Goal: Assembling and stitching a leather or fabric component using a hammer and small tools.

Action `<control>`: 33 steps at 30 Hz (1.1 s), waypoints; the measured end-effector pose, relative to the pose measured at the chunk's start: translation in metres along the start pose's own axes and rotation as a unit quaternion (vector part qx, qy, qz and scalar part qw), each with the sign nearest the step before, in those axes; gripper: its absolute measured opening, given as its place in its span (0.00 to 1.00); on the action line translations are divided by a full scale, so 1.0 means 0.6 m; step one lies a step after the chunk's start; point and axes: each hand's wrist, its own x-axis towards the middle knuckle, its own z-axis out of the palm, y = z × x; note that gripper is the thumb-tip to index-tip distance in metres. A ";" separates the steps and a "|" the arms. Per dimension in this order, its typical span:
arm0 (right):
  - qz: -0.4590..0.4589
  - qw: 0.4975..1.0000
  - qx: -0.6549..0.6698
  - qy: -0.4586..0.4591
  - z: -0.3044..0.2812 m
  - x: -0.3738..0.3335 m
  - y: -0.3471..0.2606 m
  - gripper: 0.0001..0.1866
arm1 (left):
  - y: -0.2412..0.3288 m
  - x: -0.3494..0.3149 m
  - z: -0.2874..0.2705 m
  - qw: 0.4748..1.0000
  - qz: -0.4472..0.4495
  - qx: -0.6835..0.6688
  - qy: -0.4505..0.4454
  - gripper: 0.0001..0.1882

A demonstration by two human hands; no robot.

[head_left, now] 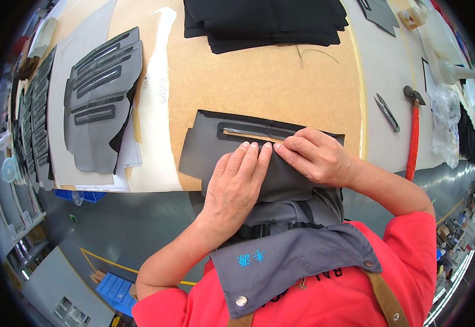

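The left hand [236,182] is lying flat, fingers straight and close together, pressing down on a dark grey fabric panel [210,152] that is resting on the brown board covering the table [259,82], right at the near edge. The right hand [316,155] is curling beside it, its fingertips touching the left fingertips and pinching the lower edge of the long slot opening [248,133] cut into the panel. To the left, a stack of grey panels with similar slots [101,98] is lying on white paper. A pile of black fabric [264,22] is sitting at the far edge, well apart. To the right, small snips [387,111] and a red-handled hammer [413,136] are lying near each other.
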 end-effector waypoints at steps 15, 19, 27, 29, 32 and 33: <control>0.041 0.999 0.002 -0.007 -0.013 -0.023 0.000 0.21 | 0.005 0.004 -0.003 1.000 -0.002 0.018 -0.007 0.30; 0.011 1.000 -0.021 -0.007 -0.012 -0.022 0.002 0.22 | 0.007 0.002 -0.004 1.000 -0.015 0.005 -0.019 0.30; 0.109 0.993 0.047 0.014 -0.010 -0.039 -0.002 0.19 | 0.013 0.002 -0.007 0.999 -0.025 0.011 -0.027 0.34; 0.048 0.999 0.006 0.010 -0.013 -0.037 0.002 0.17 | 0.017 0.005 -0.006 0.999 -0.024 0.010 -0.023 0.34; 0.031 1.000 -0.005 0.005 -0.015 -0.035 0.002 0.16 | 0.023 0.005 -0.003 0.999 -0.027 0.025 -0.024 0.35; 0.030 1.000 -0.006 0.006 -0.015 -0.037 0.002 0.16 | 0.025 0.005 -0.001 0.998 -0.030 0.037 -0.029 0.35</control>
